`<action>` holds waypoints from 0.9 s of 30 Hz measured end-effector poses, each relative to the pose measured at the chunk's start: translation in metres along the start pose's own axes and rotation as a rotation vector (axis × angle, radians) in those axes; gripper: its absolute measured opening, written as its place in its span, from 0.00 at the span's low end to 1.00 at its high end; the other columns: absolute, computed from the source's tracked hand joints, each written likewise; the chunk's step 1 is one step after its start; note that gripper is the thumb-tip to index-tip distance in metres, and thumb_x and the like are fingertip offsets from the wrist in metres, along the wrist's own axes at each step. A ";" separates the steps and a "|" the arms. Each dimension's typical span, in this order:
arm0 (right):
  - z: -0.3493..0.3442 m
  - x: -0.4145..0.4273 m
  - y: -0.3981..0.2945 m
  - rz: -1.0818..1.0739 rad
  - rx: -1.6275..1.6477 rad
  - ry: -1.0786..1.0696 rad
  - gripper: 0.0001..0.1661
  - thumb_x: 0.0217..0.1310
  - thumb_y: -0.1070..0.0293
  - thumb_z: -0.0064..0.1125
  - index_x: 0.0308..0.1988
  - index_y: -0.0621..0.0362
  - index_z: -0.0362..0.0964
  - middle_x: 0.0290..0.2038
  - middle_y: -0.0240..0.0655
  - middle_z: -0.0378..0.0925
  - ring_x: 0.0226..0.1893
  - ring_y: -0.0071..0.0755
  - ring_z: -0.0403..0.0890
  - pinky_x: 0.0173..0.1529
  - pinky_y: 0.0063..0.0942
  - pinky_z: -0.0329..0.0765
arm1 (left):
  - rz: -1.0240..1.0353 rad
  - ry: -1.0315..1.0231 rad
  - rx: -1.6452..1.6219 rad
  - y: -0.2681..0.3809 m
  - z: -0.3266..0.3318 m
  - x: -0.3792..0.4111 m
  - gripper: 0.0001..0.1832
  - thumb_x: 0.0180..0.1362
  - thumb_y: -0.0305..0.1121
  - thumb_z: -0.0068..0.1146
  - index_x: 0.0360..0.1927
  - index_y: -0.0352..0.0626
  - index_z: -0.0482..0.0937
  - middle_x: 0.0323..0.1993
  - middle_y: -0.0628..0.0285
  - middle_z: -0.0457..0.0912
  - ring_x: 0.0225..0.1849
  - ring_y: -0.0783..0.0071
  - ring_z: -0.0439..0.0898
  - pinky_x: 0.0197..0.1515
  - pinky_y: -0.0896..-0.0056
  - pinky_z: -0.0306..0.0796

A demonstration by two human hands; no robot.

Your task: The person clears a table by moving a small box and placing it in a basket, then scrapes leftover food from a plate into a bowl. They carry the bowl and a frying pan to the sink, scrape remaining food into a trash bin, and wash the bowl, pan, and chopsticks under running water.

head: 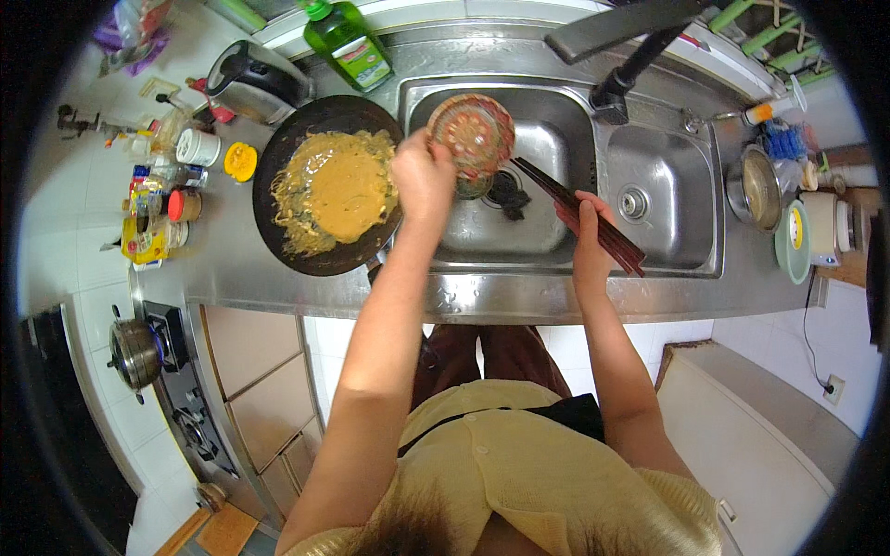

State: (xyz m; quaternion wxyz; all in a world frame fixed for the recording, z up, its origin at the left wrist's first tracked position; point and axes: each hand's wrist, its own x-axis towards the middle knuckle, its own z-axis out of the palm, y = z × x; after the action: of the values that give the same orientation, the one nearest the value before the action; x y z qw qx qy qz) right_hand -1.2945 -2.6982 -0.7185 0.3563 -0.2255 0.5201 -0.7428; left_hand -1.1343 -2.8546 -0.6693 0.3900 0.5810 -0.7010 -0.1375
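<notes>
My left hand (425,174) grips the rim of a patterned red and cream bowl (473,135). The bowl is blurred and tipped above the left sink basin (556,240). Something rounded and greenish shows just below it, too blurred to name. In my right hand (589,222) is a bundle of dark wooden chopsticks (612,243), slanting over the divider between the basins. Left of the sink, close to my left hand, stands a dark wok (274,236). It holds a yellow-brown egg-like mixture (348,191), thick and wet in the middle.
A green detergent bottle (351,48) and an electric kettle (254,80) stand behind the wok. Seasoning jars (184,205) and a cut pumpkin piece (240,161) sit to its left. The black faucet (615,90) overhangs the sink. A pot (135,344) stands on the lit stove.
</notes>
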 end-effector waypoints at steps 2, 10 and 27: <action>-0.015 -0.001 0.004 -0.023 -0.035 0.049 0.13 0.67 0.67 0.48 0.44 0.66 0.70 0.39 0.38 0.76 0.38 0.28 0.79 0.47 0.25 0.76 | -0.158 -0.094 0.036 -0.013 0.048 -0.020 0.11 0.46 0.26 0.53 0.31 0.31 0.81 0.28 0.41 0.80 0.32 0.44 0.80 0.38 0.54 0.74; -0.035 -0.008 0.006 0.098 -0.110 0.081 0.14 0.67 0.66 0.48 0.45 0.66 0.69 0.37 0.38 0.77 0.38 0.29 0.79 0.48 0.24 0.74 | -0.939 -0.107 0.160 -0.119 0.155 -0.063 0.09 0.45 0.26 0.61 0.29 0.29 0.81 0.28 0.43 0.81 0.32 0.52 0.82 0.35 0.59 0.75; -0.045 0.070 0.011 0.063 -0.239 -0.052 0.13 0.67 0.66 0.50 0.37 0.66 0.73 0.31 0.34 0.76 0.32 0.21 0.77 0.37 0.19 0.75 | -1.272 -0.102 -0.410 -0.149 0.161 -0.058 0.09 0.53 0.20 0.53 0.37 0.25 0.78 0.30 0.48 0.82 0.26 0.61 0.83 0.21 0.66 0.79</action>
State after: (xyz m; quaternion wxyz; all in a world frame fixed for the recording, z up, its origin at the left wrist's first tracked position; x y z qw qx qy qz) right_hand -1.3679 -2.7265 -0.7472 0.3634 -0.2689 0.6025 -0.6578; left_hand -1.1417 -2.8862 -0.8938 0.3017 0.7880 -0.1994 -0.4983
